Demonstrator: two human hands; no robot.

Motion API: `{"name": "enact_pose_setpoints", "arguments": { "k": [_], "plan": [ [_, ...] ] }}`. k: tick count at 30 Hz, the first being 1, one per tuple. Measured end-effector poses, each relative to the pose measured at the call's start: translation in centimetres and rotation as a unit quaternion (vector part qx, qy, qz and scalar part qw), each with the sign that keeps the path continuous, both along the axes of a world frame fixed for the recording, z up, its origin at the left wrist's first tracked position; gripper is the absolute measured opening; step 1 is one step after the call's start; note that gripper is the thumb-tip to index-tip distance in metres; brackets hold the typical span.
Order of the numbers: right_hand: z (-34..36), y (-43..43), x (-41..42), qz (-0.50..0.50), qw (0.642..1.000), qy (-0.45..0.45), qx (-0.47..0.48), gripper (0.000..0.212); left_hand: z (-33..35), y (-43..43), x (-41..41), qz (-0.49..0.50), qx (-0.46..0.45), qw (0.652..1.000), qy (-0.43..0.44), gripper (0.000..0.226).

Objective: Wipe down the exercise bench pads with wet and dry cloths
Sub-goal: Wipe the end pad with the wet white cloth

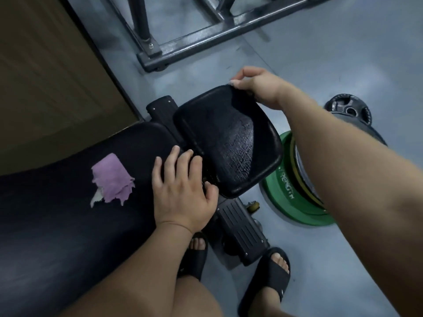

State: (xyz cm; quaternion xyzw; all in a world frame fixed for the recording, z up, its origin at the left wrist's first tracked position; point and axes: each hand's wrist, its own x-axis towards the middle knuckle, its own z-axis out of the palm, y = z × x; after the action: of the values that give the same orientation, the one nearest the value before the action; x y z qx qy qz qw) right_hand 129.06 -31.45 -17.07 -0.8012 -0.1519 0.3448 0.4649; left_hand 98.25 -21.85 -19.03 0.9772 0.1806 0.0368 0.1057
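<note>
A black seat pad (201, 124) stands tilted beside the long black bench pad (68, 213). What looks like a dark textured cloth (238, 143) lies over the seat pad's right half. My right hand (258, 88) pinches it at the pad's far corner, fingers curled. My left hand (183, 188) rests flat on the end of the long pad, with the fingers spread toward the gap between the pads. A crumpled purple cloth (113, 177) lies loose on the long pad, left of my left hand.
A green weight plate (290, 202) and a black plate (352, 113) lie on the grey floor to the right of the bench. A dark steel rack frame (206, 37) stands beyond. A brown wall panel (45, 76) is at left. My feet in black slides (272, 277) stand by the bench base (240, 232).
</note>
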Motion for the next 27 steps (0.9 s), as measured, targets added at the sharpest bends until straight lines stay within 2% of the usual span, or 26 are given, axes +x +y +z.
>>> {"name": "enact_pose_setpoints", "arguments": {
  "k": [1, 5, 7, 13, 17, 20, 22, 27],
  "plan": [
    [-0.1, 0.8, 0.6, 0.024, 1.000, 0.006, -0.008, 0.011, 0.0, 0.1, 0.0, -0.001, 0.000, 1.000, 0.002, 0.054],
    [0.1, 3.4, 1.6, 0.122, 0.990, 0.001, -0.067, 0.033, 0.2, 0.2, 0.1, 0.001, -0.001, 1.000, 0.009, 0.053],
    [0.8, 4.7, 1.6, 0.166, 0.979, -0.031, -0.115, 0.032, 0.2, 0.2, 0.1, 0.002, -0.005, 1.000, 0.008, 0.053],
    [3.7, 11.9, -2.8, 0.344, 0.895, -0.166, -0.229, 0.018, 0.3, 0.2, 0.2, -0.003, -0.011, 1.000, 0.018, 0.055],
    [4.1, 12.2, -3.3, 0.353, 0.887, -0.176, -0.241, 0.010, 0.1, 0.3, 0.1, -0.005, -0.011, 1.000, 0.013, 0.053],
    [4.8, 10.4, -1.8, 0.304, 0.885, -0.204, -0.288, 0.030, 0.1, 0.2, 0.1, -0.004, -0.012, 1.000, 0.014, 0.054],
    [4.9, 10.6, -2.2, 0.289, 0.882, -0.217, -0.301, 0.035, 0.1, 0.2, 0.1, -0.004, -0.010, 1.000, 0.015, 0.053],
    [4.0, 13.1, -7.7, 0.357, 0.881, -0.226, -0.215, 0.021, 0.1, 0.2, -0.1, -0.006, 0.007, 1.000, 0.005, 0.053]
  ]
}}
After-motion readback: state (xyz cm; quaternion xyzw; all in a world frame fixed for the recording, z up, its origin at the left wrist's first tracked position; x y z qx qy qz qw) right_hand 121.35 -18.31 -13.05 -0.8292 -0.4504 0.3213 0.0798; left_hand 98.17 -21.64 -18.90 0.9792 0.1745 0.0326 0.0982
